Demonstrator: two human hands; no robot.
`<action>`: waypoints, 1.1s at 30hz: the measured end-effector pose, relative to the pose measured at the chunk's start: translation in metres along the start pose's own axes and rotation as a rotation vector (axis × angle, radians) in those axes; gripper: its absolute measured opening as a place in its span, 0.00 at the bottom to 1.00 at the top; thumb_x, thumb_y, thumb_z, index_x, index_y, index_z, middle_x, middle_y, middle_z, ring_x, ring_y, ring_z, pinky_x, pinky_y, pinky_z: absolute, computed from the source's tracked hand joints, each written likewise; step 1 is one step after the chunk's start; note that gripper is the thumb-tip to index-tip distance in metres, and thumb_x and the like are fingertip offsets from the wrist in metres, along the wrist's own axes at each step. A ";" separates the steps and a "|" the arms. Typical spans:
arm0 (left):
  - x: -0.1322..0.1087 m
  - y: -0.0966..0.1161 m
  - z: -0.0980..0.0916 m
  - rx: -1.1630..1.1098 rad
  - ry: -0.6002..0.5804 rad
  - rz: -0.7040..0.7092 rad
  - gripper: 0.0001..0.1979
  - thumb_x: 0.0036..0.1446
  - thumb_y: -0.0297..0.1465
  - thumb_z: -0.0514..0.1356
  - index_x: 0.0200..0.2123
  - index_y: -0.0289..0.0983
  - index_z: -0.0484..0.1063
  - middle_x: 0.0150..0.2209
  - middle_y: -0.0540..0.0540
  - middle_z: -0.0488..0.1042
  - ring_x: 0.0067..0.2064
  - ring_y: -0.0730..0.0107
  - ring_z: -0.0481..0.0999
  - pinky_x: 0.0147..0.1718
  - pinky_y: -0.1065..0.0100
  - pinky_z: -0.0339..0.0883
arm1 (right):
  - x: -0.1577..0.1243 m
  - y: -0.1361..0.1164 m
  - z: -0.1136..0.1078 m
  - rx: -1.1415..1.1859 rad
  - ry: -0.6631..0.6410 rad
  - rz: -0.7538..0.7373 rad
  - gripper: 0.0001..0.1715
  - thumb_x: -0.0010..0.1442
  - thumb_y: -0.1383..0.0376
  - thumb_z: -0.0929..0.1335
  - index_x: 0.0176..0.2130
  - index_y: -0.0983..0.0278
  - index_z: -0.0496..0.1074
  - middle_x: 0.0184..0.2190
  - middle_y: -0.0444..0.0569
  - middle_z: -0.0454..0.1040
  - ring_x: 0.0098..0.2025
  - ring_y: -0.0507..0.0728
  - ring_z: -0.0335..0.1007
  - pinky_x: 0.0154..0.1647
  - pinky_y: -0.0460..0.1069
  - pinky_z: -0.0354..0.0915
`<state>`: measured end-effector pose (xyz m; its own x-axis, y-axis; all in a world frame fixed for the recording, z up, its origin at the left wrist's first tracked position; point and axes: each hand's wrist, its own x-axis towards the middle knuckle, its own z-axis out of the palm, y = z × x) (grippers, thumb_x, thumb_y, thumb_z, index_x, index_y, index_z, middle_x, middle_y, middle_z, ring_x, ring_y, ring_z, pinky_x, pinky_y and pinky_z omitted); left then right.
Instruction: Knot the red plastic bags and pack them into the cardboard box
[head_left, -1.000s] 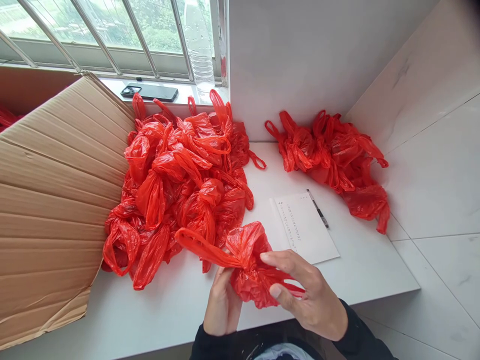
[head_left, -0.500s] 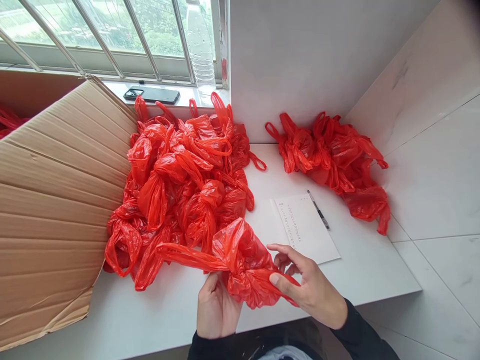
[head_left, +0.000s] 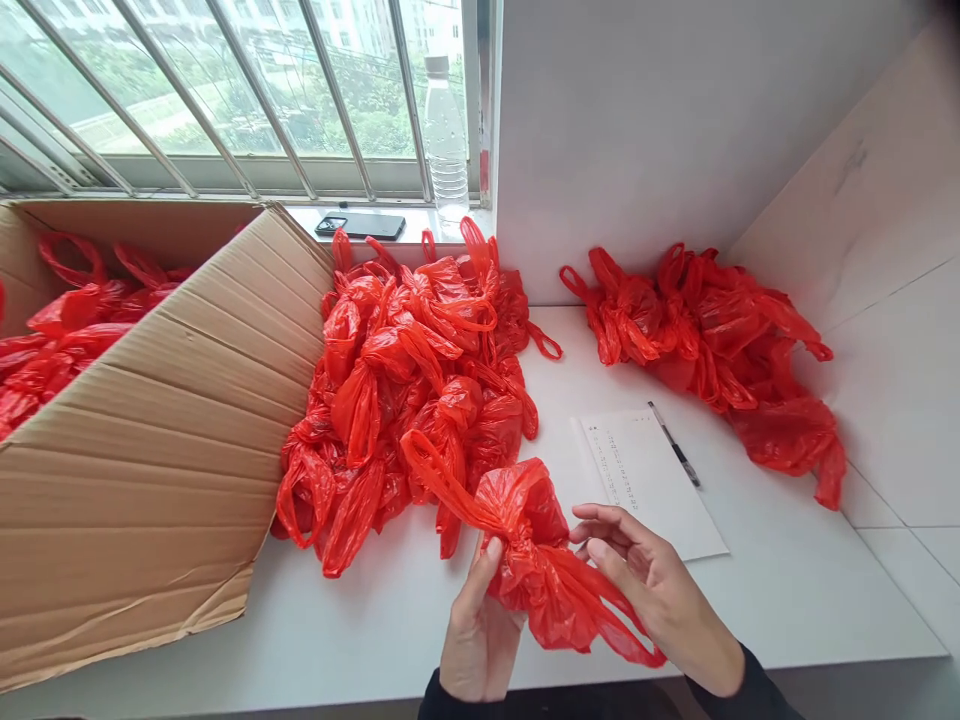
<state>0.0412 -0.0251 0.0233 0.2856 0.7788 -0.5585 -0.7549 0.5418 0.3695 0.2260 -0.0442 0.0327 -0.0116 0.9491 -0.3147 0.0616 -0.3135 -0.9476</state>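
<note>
A knotted red plastic bag [head_left: 536, 540] with looped handles is held above the table's front part. My left hand [head_left: 480, 620] supports it from below and the left, thumb pressed near the knot. Just right of the bag is my right hand [head_left: 649, 575], its fingers curved and apart, not closed on anything. One handle loop hangs down beside the right palm; whether it touches the hand I cannot tell. Behind the held bag lies a heap of similar knotted red bags [head_left: 412, 350]. What the bag contains is hidden.
On the left stands an open cardboard box [head_left: 172, 440] with red bags inside. More red bags [head_left: 712, 330] lie against the wall at right. A written sheet [head_left: 652, 490] and a pen [head_left: 675, 445] lie between. The sill holds a phone [head_left: 367, 226] and a bottle [head_left: 446, 140].
The view has shifted, showing more of the box and window. The bag has turned, its right handle now hanging lower. My right fingers have come off it; my left thumb now presses its front.
</note>
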 end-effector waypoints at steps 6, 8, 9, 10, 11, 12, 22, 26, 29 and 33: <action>-0.006 -0.008 -0.003 0.204 -0.191 0.069 0.30 0.53 0.42 0.65 0.58 0.39 0.69 0.47 0.38 0.77 0.52 0.46 0.74 0.53 0.49 0.66 | 0.007 0.012 0.003 0.082 -0.045 0.028 0.29 0.64 0.51 0.67 0.61 0.57 0.62 0.55 0.56 0.71 0.54 0.62 0.70 0.51 0.57 0.71; -0.005 -0.011 -0.004 0.260 -0.224 0.091 0.32 0.51 0.41 0.67 0.58 0.39 0.69 0.47 0.37 0.77 0.52 0.45 0.74 0.54 0.49 0.65 | 0.007 0.016 0.008 0.131 -0.090 0.032 0.29 0.63 0.52 0.68 0.60 0.57 0.62 0.55 0.56 0.72 0.56 0.63 0.70 0.55 0.57 0.68; -0.004 -0.012 -0.005 0.278 -0.233 0.105 0.32 0.51 0.40 0.67 0.58 0.38 0.69 0.47 0.37 0.77 0.52 0.44 0.74 0.54 0.49 0.64 | 0.007 0.018 0.011 0.150 -0.103 0.030 0.28 0.63 0.53 0.69 0.59 0.56 0.63 0.55 0.56 0.72 0.56 0.63 0.70 0.55 0.57 0.68; -0.003 -0.012 -0.005 0.293 -0.235 0.120 0.31 0.51 0.41 0.67 0.58 0.38 0.69 0.47 0.37 0.77 0.52 0.44 0.74 0.55 0.49 0.63 | 0.007 0.020 0.013 0.162 -0.114 0.027 0.27 0.63 0.53 0.69 0.59 0.57 0.63 0.54 0.56 0.73 0.56 0.63 0.70 0.55 0.58 0.68; -0.002 -0.011 -0.006 0.305 -0.231 0.134 0.30 0.52 0.42 0.66 0.57 0.37 0.69 0.48 0.36 0.77 0.52 0.45 0.74 0.55 0.49 0.63 | 0.007 0.021 0.015 0.167 -0.122 0.026 0.26 0.63 0.53 0.68 0.58 0.57 0.64 0.54 0.56 0.73 0.56 0.63 0.70 0.56 0.58 0.68; -0.002 -0.011 -0.008 0.316 -0.224 0.144 0.30 0.52 0.42 0.66 0.57 0.37 0.69 0.48 0.36 0.77 0.52 0.45 0.74 0.55 0.50 0.62 | 0.007 0.023 0.017 0.166 -0.128 0.024 0.25 0.63 0.53 0.68 0.57 0.57 0.65 0.54 0.56 0.74 0.56 0.64 0.71 0.56 0.58 0.68; -0.009 -0.004 -0.019 0.367 -0.085 0.267 0.25 0.49 0.40 0.69 0.49 0.38 0.74 0.49 0.38 0.77 0.52 0.48 0.74 0.55 0.53 0.63 | 0.006 0.019 0.024 0.035 -0.214 -0.012 0.24 0.63 0.51 0.68 0.55 0.56 0.71 0.52 0.56 0.74 0.52 0.66 0.71 0.45 0.58 0.72; -0.014 0.009 -0.028 0.307 0.030 0.277 0.25 0.48 0.38 0.70 0.49 0.38 0.75 0.51 0.38 0.76 0.53 0.50 0.74 0.55 0.57 0.65 | 0.001 0.024 0.032 0.043 -0.060 0.031 0.31 0.61 0.47 0.67 0.59 0.55 0.67 0.47 0.56 0.75 0.44 0.63 0.73 0.39 0.57 0.72; -0.022 0.044 -0.034 0.331 0.194 0.334 0.29 0.48 0.39 0.70 0.54 0.39 0.71 0.53 0.40 0.76 0.54 0.52 0.74 0.54 0.60 0.66 | -0.001 0.027 0.033 0.001 -0.027 0.061 0.34 0.60 0.43 0.67 0.59 0.56 0.67 0.44 0.55 0.76 0.41 0.61 0.73 0.40 0.57 0.71; -0.024 0.124 -0.036 0.552 0.224 0.560 0.34 0.52 0.42 0.67 0.59 0.37 0.66 0.54 0.38 0.74 0.55 0.53 0.73 0.55 0.59 0.66 | 0.001 0.026 0.031 -0.061 -0.051 0.092 0.33 0.60 0.42 0.65 0.57 0.56 0.68 0.44 0.54 0.75 0.42 0.61 0.72 0.41 0.56 0.70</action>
<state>-0.0802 0.0116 0.0563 -0.2170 0.9303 -0.2959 -0.3339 0.2141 0.9180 0.1970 -0.0522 0.0060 -0.0542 0.9130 -0.4043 0.1251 -0.3955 -0.9099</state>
